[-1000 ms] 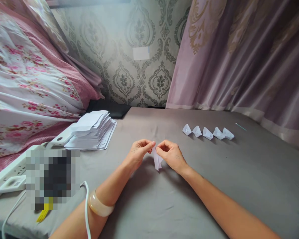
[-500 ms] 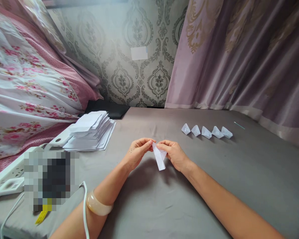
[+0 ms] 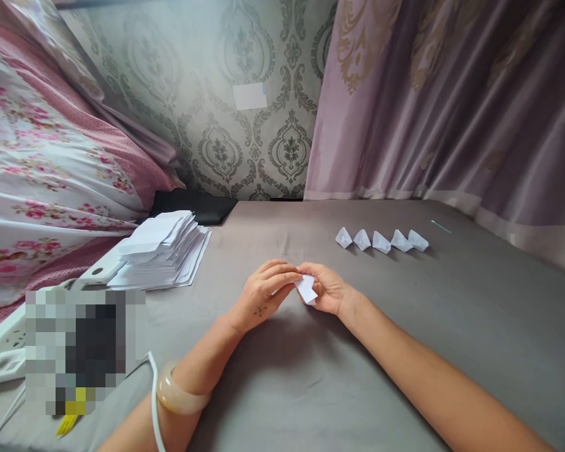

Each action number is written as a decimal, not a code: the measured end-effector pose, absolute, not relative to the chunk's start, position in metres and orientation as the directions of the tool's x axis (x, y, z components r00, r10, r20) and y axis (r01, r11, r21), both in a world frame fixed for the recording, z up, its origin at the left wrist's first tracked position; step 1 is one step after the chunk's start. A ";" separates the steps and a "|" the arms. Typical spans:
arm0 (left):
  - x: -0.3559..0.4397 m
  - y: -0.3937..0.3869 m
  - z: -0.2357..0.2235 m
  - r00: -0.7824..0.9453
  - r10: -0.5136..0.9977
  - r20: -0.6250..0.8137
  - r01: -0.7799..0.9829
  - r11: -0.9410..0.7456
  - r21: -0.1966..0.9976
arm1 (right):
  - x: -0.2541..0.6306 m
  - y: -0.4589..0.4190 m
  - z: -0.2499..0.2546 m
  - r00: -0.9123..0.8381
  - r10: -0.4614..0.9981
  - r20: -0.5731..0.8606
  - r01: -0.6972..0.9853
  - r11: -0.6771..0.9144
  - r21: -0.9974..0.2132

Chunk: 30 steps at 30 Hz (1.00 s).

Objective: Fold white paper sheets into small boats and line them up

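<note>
A small folded piece of white paper (image 3: pixel 307 289) is held above the grey cloth between my two hands. My left hand (image 3: pixel 265 290) closes over its left side, the fingers lying across the top and hiding part of it. From the other side my right hand (image 3: pixel 328 287) grips the paper, fingers curled behind it. Beyond my right hand, several folded paper boats (image 3: pixel 381 242) stand in a row. To the left rises a tall stack of white paper sheets (image 3: pixel 162 248).
A grey cloth (image 3: pixel 282 389) covers the surface. White power strips (image 3: pixel 108 267) and a white cable (image 3: pixel 153 389) lie at left, beside a blurred-out patch. Behind the stack is a flat black item (image 3: pixel 193 207). A thin stick (image 3: pixel 441 226) rests far right. Curtains (image 3: pixel 381 125) hang behind.
My left hand has turned over and now covers more of the folded paper, which shows less and sits higher. The view has shifted slightly, moving the surroundings left.
</note>
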<state>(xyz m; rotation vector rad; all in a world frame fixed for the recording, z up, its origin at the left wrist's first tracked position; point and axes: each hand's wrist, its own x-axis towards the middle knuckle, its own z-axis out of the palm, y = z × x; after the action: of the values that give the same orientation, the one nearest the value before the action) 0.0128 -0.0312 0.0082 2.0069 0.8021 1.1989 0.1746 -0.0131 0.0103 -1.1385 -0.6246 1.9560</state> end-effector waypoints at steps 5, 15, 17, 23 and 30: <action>0.015 -0.030 0.005 0.249 0.859 0.447 0.085 -0.479 0.874 | 0.176 -0.015 0.010 -0.276 0.806 -0.524 -0.332 -0.591 -0.735; 0.016 -0.024 -0.005 0.179 0.983 -0.034 -0.321 0.091 0.943 | 0.167 -0.025 0.015 0.087 0.874 0.479 0.377 0.416 -0.828; 0.018 -0.026 -0.005 0.197 0.979 -0.047 -0.331 0.111 0.937 | 0.164 -0.027 0.012 0.064 0.860 0.506 0.428 0.435 -0.792; 0.023 -0.030 -0.001 0.132 0.990 -0.056 -0.376 0.102 0.921 | 0.163 -0.027 0.000 -0.013 0.815 0.579 0.481 0.513 -0.711; 0.020 -0.029 0.002 0.082 0.994 -0.069 -0.403 0.096 0.910 | 0.163 -0.030 -0.003 -0.147 0.729 0.669 0.511 0.635 -0.579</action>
<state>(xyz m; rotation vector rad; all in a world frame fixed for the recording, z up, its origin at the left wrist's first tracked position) 0.0200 -0.0286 0.0017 0.8700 0.8914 1.2705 0.1633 -0.0297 -0.0027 -0.9975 -1.8088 0.2596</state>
